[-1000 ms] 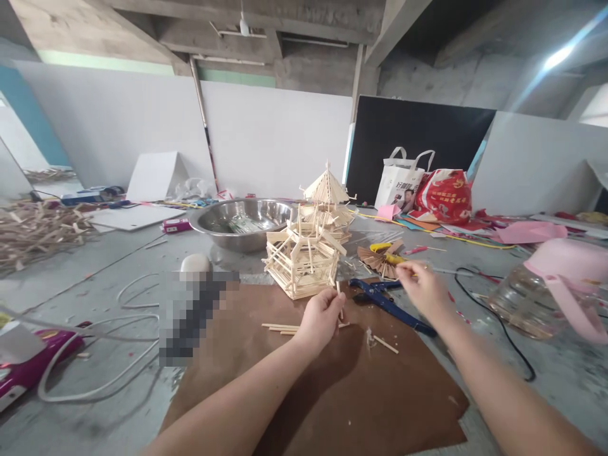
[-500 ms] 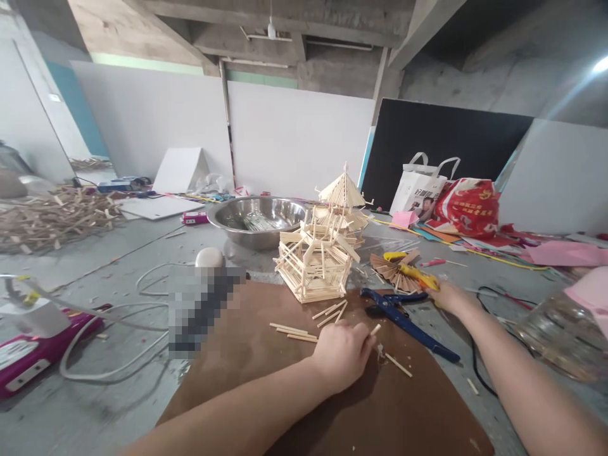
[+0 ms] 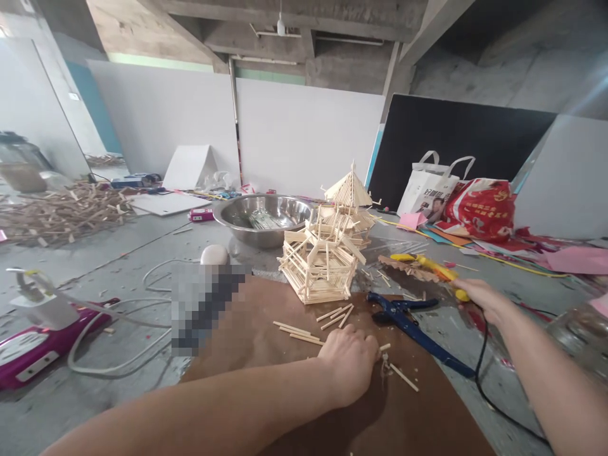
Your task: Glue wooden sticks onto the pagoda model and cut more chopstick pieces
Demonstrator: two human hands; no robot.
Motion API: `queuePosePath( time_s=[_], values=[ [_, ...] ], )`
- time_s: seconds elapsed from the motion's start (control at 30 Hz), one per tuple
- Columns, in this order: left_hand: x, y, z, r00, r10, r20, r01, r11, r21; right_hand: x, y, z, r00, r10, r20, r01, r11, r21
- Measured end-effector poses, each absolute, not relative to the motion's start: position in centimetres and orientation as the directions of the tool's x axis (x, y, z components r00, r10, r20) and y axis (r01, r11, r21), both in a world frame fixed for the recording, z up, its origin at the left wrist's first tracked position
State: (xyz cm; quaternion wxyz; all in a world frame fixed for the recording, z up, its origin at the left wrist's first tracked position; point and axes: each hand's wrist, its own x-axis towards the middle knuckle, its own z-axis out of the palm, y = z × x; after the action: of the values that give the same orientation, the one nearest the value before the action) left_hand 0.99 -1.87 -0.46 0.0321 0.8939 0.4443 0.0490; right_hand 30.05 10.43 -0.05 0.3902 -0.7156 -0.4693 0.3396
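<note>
My left hand (image 3: pixel 349 365) is closed on a short wooden stick (image 3: pixel 385 347), whose tip pokes out by the thumb. It rests over a brown board (image 3: pixel 247 354). Just right of its fingers another stick (image 3: pixel 403 377) lies beside a whitish blob. My right hand (image 3: pixel 484 300) grips a yellow glue gun (image 3: pixel 434 267) trailing a black cord (image 3: pixel 483 354). Beneath the gun is a pleated brown piece (image 3: pixel 411 271). Between the hands lies a blue-handled cutter (image 3: pixel 413 326). Loose sticks (image 3: pixel 297 332) lie left of my left hand, below a stick-built model house (image 3: pixel 323 266).
A steel basin (image 3: pixel 261 237) and a taller stick pagoda (image 3: pixel 349 190) stand behind. At left are a magenta power strip (image 3: pixel 57 342), white cables and a heap of wood strips (image 3: pixel 71 212). Bags (image 3: pixel 482 206) and a clear container (image 3: pixel 579 335) are at right.
My right hand has drawn the glue gun to the right and nearer to me. The black cord now hangs beneath it. My left hand stays on the stick; the view has shifted slightly.
</note>
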Motion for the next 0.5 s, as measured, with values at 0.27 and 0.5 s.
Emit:
queuePosePath(
  time_s=[0.27,0.5],
  values=[
    [1.4,-1.5,2.3,0.557,0.827,-0.073,0.827,-0.544,0.143,28.0,9.1,3.2,0.255,0.953,-0.162,0.08,-0.188,-0.979],
    [2.0,-0.6,4.7,0.582,0.784,0.216,0.611,-0.597,0.52,22.1,7.4,7.8,0.018,0.999,0.029,0.204,0.025,-0.979]
  ],
)
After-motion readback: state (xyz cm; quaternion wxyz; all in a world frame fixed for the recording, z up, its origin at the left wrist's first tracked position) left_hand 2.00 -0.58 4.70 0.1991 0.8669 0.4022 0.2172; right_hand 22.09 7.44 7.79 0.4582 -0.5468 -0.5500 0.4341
